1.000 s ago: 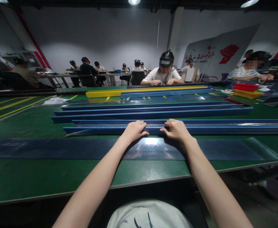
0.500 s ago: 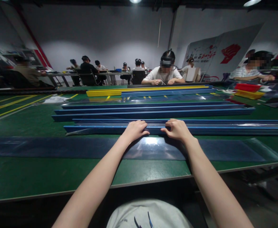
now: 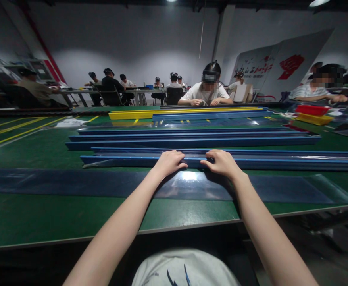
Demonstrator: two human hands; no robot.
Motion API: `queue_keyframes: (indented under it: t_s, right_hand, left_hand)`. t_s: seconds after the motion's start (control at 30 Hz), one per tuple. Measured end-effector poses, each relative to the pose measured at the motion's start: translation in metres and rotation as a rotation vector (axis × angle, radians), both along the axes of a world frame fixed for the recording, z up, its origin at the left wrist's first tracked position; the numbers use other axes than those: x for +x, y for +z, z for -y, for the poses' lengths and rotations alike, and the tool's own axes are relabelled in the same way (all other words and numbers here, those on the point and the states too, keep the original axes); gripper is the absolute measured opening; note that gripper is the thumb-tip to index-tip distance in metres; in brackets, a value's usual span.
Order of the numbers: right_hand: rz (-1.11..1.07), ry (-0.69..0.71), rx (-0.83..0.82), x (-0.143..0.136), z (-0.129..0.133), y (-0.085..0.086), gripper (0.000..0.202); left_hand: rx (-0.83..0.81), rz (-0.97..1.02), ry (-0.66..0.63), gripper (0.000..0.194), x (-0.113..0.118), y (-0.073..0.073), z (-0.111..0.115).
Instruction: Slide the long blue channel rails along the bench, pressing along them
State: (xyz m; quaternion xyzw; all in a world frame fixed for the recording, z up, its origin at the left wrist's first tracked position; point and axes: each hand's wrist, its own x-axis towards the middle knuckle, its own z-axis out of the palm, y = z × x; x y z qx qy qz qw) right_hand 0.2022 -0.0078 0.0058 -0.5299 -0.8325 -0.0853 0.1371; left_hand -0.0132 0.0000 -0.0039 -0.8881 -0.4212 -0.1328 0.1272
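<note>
A long blue channel strip (image 3: 269, 163) lies across the green table (image 3: 72, 222) in front of me. My left hand (image 3: 171, 162) grips its near wall, fingers curled over the top edge and thumb on the near side. A short way to the right, my right hand (image 3: 220, 162) holds the same wall in a like grip. Clear film shows at the channel's left end and inside it. Closer to me, a flat strip of clear plastic film (image 3: 96, 184) runs along the table, passing under my forearms; neither hand grips it.
Beyond lie more blue channel strips (image 3: 191, 142) and a yellow channel strip (image 3: 129, 115). Red (image 3: 312, 110) and yellow trays (image 3: 315, 118) stand at the back right. A co-worker (image 3: 206, 89) sits across the table, and several people work farther behind.
Both hands keep their hold on the blue channel, the right one shifting very slightly left. The view has tilted a little.
</note>
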Motion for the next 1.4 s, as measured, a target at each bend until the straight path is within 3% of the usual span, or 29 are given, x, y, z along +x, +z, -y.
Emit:
queue_keyframes:
  t_s: [1.4]
  right_hand:
    - [-0.051, 0.087, -0.027, -0.0056, -0.0026, -0.0064, 0.037]
  left_hand:
    - [-0.027, 0.023, -0.008, 0.025, -0.0002, -0.0024, -0.0019]
